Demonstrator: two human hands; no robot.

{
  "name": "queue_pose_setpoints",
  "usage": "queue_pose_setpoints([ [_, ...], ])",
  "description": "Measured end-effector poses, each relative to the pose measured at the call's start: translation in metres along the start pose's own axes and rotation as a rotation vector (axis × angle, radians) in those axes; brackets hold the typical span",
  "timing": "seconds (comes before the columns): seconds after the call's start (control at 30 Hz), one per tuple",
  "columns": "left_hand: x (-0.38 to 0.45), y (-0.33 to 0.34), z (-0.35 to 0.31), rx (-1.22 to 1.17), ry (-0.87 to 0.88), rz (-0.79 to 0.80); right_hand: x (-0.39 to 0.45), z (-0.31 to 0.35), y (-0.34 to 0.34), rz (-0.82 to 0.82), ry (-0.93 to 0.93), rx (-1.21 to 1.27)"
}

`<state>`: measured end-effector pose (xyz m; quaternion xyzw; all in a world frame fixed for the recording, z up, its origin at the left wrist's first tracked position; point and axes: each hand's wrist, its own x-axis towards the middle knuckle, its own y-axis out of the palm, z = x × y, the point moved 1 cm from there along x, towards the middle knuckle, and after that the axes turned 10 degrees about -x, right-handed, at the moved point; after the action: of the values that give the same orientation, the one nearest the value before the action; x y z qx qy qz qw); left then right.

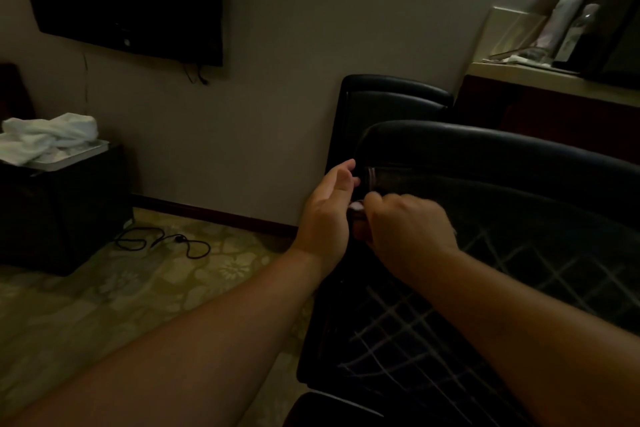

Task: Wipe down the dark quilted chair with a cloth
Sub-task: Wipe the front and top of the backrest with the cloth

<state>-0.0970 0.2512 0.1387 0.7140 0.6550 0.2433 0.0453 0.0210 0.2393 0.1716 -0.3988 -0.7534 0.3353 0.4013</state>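
While the dark quilted chair point(485, 270) stands against the wall, a right hand point(408, 225) pinches a small pale cloth point(356, 207) at its armrest; the left hand point(329, 211) hovers beside it, fingers loosely apart.

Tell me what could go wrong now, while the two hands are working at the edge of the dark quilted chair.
1. The right hand pinches only a small pale cloth; it could slip and bare fingers rub the dark quilted chair instead.
2. The room is dim, so missed patches may go unseen.
3. A black cable lies looped on the patterned carpet nearby; stepping left could snag a foot.
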Motion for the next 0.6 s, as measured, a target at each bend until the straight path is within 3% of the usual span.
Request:
queue_pose_setpoints([
  [0.13,0.002,-0.001,0.0,0.03,0.029,-0.008,0.015,-0.013,-0.01,-0.079,0.159,-0.01],
  [0.4,0.008,-0.003,0.007,0.023,0.02,0.031,0.002,-0.003,-0.003,-0.063,-0.04,-0.056],
  [0.6,0.011,-0.005,0.008,0.01,0.005,0.047,0.03,-0.017,-0.019,-0.097,0.134,-0.05],
])
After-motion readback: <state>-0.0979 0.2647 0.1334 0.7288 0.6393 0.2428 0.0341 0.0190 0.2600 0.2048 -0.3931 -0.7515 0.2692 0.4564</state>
